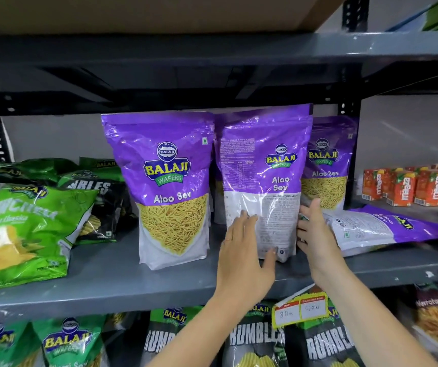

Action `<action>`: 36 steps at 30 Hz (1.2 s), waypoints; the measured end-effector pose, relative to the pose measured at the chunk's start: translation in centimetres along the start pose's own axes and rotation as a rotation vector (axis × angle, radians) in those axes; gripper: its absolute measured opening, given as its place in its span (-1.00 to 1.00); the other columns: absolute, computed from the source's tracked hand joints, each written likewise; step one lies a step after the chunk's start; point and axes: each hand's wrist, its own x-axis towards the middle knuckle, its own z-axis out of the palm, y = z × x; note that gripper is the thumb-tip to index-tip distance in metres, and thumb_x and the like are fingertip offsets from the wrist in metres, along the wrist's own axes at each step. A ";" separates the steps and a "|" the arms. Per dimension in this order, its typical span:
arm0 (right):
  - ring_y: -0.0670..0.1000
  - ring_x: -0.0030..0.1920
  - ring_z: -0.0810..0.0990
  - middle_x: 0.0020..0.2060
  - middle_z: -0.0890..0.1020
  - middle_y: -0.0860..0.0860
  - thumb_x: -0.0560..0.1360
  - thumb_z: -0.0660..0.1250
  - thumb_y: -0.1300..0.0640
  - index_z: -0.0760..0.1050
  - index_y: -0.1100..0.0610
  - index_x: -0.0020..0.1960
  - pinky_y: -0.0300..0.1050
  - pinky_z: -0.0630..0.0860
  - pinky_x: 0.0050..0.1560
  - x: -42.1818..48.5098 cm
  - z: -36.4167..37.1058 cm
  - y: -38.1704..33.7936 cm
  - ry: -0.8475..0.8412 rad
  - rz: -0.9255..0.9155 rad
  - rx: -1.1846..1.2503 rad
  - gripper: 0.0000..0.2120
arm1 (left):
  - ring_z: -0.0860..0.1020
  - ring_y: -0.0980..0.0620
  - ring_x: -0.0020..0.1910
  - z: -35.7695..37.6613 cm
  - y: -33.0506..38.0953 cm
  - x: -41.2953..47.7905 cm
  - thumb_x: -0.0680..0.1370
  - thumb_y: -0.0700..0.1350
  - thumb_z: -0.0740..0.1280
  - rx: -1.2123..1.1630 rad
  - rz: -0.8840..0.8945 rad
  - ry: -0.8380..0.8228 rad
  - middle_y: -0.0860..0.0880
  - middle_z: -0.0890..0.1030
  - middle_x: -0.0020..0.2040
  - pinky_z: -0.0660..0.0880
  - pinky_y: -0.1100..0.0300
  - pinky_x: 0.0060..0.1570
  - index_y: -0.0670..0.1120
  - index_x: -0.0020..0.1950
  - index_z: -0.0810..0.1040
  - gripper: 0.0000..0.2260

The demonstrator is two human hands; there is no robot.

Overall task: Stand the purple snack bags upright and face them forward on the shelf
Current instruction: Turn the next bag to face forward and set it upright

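Note:
Several purple Aloo Sev bags are on the grey shelf. One purple bag stands upright at the left, front side out. A middle purple bag stands upright with its printed back side towards me. My left hand lies against its lower left part and my right hand against its lower right edge, so both hands hold it. Behind, a third purple bag stands front side out. A fourth purple bag lies flat at the right, back side up.
Green and black chip bags are piled at the shelf's left. Orange juice cartons stand at the far right. A black upright post rises behind the bags. A yellow price tag hangs on the shelf edge above black chip bags.

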 end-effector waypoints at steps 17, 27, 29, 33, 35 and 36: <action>-0.05 0.34 0.34 0.22 0.36 -0.06 0.39 0.10 0.53 0.50 -0.14 0.20 -0.05 0.29 0.40 -2.9 0.2 2.3 -0.063 -0.347 -0.412 -0.34 | 0.57 0.09 0.19 -1.2 -2.2 4.4 0.29 0.38 0.39 -0.629 -0.356 -0.011 0.04 0.61 0.21 0.47 0.01 0.29 0.04 0.26 0.47 -0.35; 0.10 0.41 0.41 0.41 0.45 0.06 0.45 0.42 0.05 0.03 0.14 0.56 -0.12 0.34 0.24 1.8 0.2 2.9 -0.155 -0.178 -0.670 -0.16 | 0.50 0.11 0.10 -1.7 -4.1 5.5 0.60 0.09 0.22 -0.719 -0.483 -0.008 0.11 0.58 0.01 0.45 0.27 -0.01 -0.05 0.14 0.53 -0.74; 0.11 0.37 0.45 0.33 0.51 0.05 0.40 0.47 0.06 0.21 0.14 0.47 -0.08 0.37 0.22 2.0 0.6 2.9 -0.128 -0.222 -0.648 -0.26 | 0.48 0.02 0.28 -1.6 -3.9 5.4 0.60 0.14 0.20 -0.687 -0.519 0.035 -0.01 0.56 0.26 0.43 0.11 0.24 -0.14 0.33 0.48 -0.55; 0.07 0.29 0.49 0.23 0.55 0.04 0.38 0.48 0.09 0.32 0.07 0.37 -0.11 0.39 0.15 1.7 0.9 3.2 -0.129 -0.250 -0.615 -0.38 | 0.50 -0.08 0.27 -1.2 -3.4 4.9 0.60 0.15 0.17 -0.634 -0.525 0.113 -0.17 0.57 0.29 0.40 0.05 0.26 -0.17 0.34 0.49 -0.52; 0.07 0.27 0.51 0.20 0.57 0.01 0.38 0.48 0.08 0.33 0.06 0.35 -0.13 0.40 0.15 1.3 0.7 3.0 -0.140 -0.243 -0.625 -0.39 | 0.54 -0.18 0.22 -1.4 -3.3 4.7 0.60 0.14 0.18 -0.599 -0.515 0.137 -0.32 0.57 0.21 0.43 0.01 0.16 -0.22 0.25 0.53 -0.54; 0.07 0.26 0.53 0.19 0.58 0.00 0.37 0.48 0.06 0.33 0.06 0.34 -0.12 0.42 0.16 1.0 0.5 2.9 -0.144 -0.227 -0.648 -0.40 | 0.54 -0.21 0.23 -1.6 -3.2 4.6 0.59 0.13 0.20 -0.587 -0.501 0.148 -0.31 0.59 0.17 0.43 0.01 0.14 -0.20 0.23 0.53 -0.56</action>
